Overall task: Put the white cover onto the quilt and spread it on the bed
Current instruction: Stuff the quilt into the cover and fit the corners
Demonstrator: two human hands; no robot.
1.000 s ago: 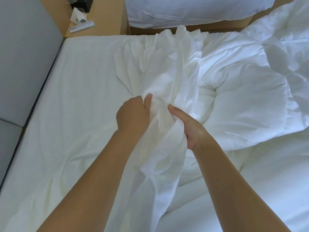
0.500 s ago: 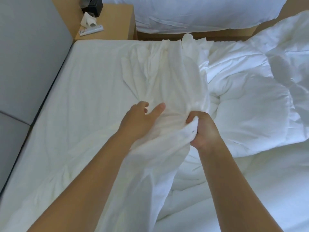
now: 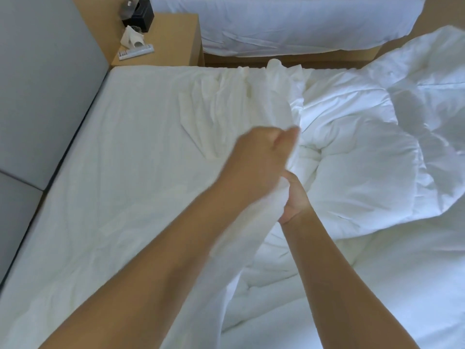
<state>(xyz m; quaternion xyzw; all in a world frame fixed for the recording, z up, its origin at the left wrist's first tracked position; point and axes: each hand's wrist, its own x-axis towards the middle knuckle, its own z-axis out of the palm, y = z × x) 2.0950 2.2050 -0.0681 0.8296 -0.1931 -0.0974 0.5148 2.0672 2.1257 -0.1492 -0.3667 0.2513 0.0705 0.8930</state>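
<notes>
Two hands, both at work near the middle of the bed [image 3: 113, 172]. Item one: our right hand [image 3: 294, 200], fingers curled tight round a gathered rope of the white cover [image 3: 241, 104]. Item two: our left hand [image 3: 259, 159], raised just above and beside the right, fingers curled and thumb out, motion-blurred; we cannot tell whether it pinches cloth or holds nothing. Item three: the white cover, thin and creased, running in a bunched strip from the far edge of the bed to our hands and on down between our forearms. Item four: the quilt [image 3: 364, 167], puffy and crumpled, heaped on the right half of the bed, touching the cover's edge but outside it. Sundries: a bedside table [image 3: 176, 41] at the far left corner bearing a remote control [image 3: 136, 52]; a second bed [image 3: 289, 23] beyond. Progress, by our estimate: early. The cover is bunched, the quilt not yet sleeved, nothing spread. Left to do: find the cover's mouth, feed the quilt in, shake out, lay flat.
</notes>
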